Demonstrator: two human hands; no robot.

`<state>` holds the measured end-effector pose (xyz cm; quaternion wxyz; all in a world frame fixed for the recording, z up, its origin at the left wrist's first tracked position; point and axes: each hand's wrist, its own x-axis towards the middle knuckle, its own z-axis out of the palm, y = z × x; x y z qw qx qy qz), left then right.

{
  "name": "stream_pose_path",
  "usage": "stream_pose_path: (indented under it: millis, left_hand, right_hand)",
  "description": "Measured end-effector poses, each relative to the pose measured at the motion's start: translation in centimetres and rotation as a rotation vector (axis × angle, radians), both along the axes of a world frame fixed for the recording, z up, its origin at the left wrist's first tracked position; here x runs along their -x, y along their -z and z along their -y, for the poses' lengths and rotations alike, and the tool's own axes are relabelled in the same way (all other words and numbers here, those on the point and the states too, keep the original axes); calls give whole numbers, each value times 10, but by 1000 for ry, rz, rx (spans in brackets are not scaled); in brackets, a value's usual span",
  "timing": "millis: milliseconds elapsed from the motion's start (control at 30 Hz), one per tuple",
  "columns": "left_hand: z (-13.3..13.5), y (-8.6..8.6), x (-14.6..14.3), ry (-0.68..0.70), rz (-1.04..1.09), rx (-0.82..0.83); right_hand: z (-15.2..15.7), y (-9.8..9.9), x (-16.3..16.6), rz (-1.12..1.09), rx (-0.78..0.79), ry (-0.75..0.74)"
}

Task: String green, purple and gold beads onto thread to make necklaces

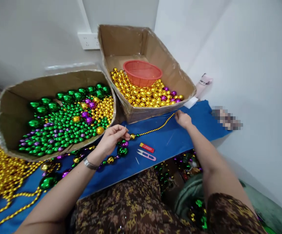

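My left hand is pinched shut on a thin needle at the end of a gold bead strand. The strand stretches taut across the blue board to my right hand, which is closed on its far end beside the right box. Below my left hand a string of larger green, gold and purple beads lies on the board. A red lighter and pink thread snips rest between my arms.
A cardboard box at the left holds green, purple and gold beads. Another box behind holds gold beads and a red plastic basket. Gold bead strands pile at the far left. White walls close in on the right.
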<state>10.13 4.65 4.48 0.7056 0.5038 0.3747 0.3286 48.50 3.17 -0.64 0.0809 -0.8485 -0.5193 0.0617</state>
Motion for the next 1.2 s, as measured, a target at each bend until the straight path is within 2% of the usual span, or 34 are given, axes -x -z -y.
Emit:
stream_pose_path:
  millis: [100,167,267,333,400,500,667,900,1033,1100,1200]
  left_hand:
    - [0,-2,4,-34,-4,-51]
    - [1,-4,4,-62,-6,-82]
    - [2,-9,2,-85,-14,-111]
    - [3,-11,1,-87,-18,-137]
    - [5,-14,1,-83,-40,-180]
    - [9,-16,5,-38,-80,-265]
    - [14,-14,20,104,-43,-305]
    - [18,-16,39,247,-137,-396]
    - [21,-19,42,256,-191,-413]
    - [23,-17,39,294,-220,-424]
    - [28,-13,34,352,-235,-492]
  right_hand:
    - [3,-29,21,-50,-57,-105]
    - [11,-56,47,-56,-119,-254]
    - [29,-97,98,21,-288,-712]
    - [37,-117,135,52,-309,-901]
    - [40,-128,169,87,-274,-1063]
    - [33,-131,206,195,-218,-1226]
    - [16,-128,231,256,-179,-1298]
    - [7,-131,232,163,-154,-1312]
    - [-11,-138,236,296,-216,-1223]
    - [-20,-147,253,381,-288,-1190]
    - [-19,-161,304,443,-365,-1366]
